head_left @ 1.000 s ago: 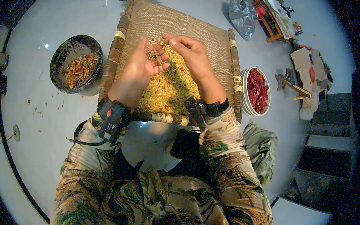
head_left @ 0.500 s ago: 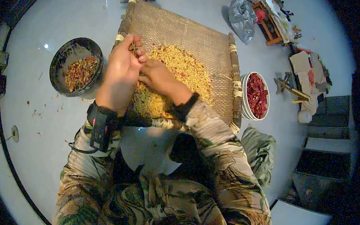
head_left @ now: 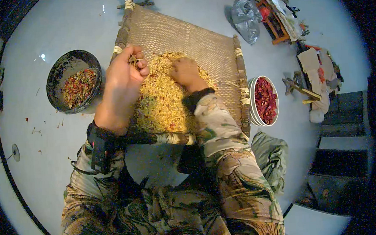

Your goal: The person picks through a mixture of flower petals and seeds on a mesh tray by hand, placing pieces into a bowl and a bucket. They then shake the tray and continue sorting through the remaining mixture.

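My left hand [head_left: 128, 71] is raised palm up over the left side of the woven tray, its fingers curled around a few thin brownish stems [head_left: 134, 59]. My right hand [head_left: 187, 73] reaches down at the far part of a heap of yellow seeds [head_left: 164, 104] mixed with red flakes. Its fingers are bent and touch the heap; what they pinch, if anything, is hidden. The heap lies on the woven tray [head_left: 183, 28], which has a wooden pole frame with pale lashings.
On the left stands a dark basin [head_left: 52, 84] holding red and tan bits. A white bucket [head_left: 277, 113] of dark red dried pieces stands at the right. Farther off are a grey plastic bag [head_left: 246, 18] and a green cloth sack [head_left: 270, 158]. Scraps dot the left floor.
My right hand has moved away from my left hand, to the right and down onto the seed heap. The left hand stays raised with the stems. The view has shifted slightly.
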{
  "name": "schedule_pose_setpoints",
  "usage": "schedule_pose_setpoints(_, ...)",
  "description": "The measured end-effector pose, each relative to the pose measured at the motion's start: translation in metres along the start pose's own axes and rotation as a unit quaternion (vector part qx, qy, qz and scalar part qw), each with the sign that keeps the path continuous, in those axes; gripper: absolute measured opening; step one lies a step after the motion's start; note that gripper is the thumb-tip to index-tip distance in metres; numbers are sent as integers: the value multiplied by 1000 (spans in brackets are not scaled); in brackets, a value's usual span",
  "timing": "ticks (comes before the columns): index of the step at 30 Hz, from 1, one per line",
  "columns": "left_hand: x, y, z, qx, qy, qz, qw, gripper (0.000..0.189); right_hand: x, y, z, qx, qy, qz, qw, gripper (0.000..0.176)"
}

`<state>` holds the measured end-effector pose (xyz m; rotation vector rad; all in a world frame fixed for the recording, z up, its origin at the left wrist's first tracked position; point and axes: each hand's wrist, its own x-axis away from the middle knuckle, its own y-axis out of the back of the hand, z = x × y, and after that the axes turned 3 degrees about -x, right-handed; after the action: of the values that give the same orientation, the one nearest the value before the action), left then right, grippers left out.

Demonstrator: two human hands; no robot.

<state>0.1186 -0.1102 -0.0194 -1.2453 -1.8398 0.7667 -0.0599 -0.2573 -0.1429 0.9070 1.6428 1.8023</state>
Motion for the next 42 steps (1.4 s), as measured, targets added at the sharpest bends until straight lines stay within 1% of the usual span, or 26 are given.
schedule_pose_setpoints(1, 0, -1, 0, -5, -3, -5, 1000, 14, 7, -7, -19, -25, 4, -41, 999, 32)
schedule_pose_setpoints(2, -1, 2, 0, 7, -3, 8, 1000, 14, 16, -12, -39, -49, 7, -81, 995, 34)
schedule_pose_setpoints(4, -3, 6, 1, 31, -2, 35, 999, 15, 36, -3, -67, -136, -32, -69, 988, 34)
schedule_pose_setpoints(5, -3, 6, 2, 26, 1, 24, 999, 15, 43, -1, -77, -179, -52, -63, 981, 34)
schedule_pose_setpoints(7, 3, -3, 2, 15, 6, 2, 1000, 15, 57, 7, -90, -289, -144, -33, 946, 42)
schedule_pose_setpoints(8, 3, -2, 3, 17, 5, 14, 1000, 15, 60, 9, -94, -343, -189, -19, 920, 46)
schedule_pose_setpoints(11, 4, -2, 6, 13, 4, 39, 999, 14, 43, -2, -101, -246, -171, -91, 950, 51)
schedule_pose_setpoints(14, 3, -4, 7, -1, 18, 41, 999, 14, 16, -16, -76, -214, -133, -92, 963, 54)
schedule_pose_setpoints(16, 1, 0, 7, 3, 32, 46, 998, 14, 1, -29, -55, -102, -103, -138, 980, 57)
schedule_pose_setpoints(19, 5, -6, 10, -16, 22, 25, 999, 15, -16, -35, -21, -101, -74, -206, 971, 57)
schedule_pose_setpoints(20, 5, -6, 10, -24, 21, 11, 999, 15, -17, -28, -12, -149, -51, -145, 977, 58)
schedule_pose_setpoints(22, 3, -9, 9, -40, 19, -14, 999, 16, -8, 11, 18, -241, -4, -24, 970, 60)
schedule_pose_setpoints(25, 5, -10, 6, -29, 24, -3, 999, 16, 6, 6, 47, -189, 66, -14, 980, 59)
schedule_pose_setpoints(28, 4, -8, 6, -14, 23, 17, 1000, 15, 33, 4, 69, -149, 144, 3, 978, 54)
schedule_pose_setpoints(31, 6, -8, 5, -19, 22, 14, 999, 15, 53, 15, 77, -79, 197, 94, 973, 48)
schedule_pose_setpoints(32, 6, -8, 5, -19, 21, 14, 999, 15, 60, 23, 73, -84, 232, 98, 964, 45)
schedule_pose_setpoints(35, 7, -6, 5, -18, 20, 7, 1000, 14, 67, 15, 54, -61, 217, 52, 973, 42)
schedule_pose_setpoints(38, 6, -4, 5, -12, 17, 3, 1000, 12, 71, 14, 25, -46, 195, -71, 977, 36)
schedule_pose_setpoints(41, 8, -4, 5, -12, 18, 10, 1000, 13, 79, 26, 10, -144, 106, -28, 983, 34)
schedule_pose_setpoints(42, 10, -7, 4, -15, 20, 6, 1000, 15, 80, 33, 10, -181, 102, 14, 978, 35)
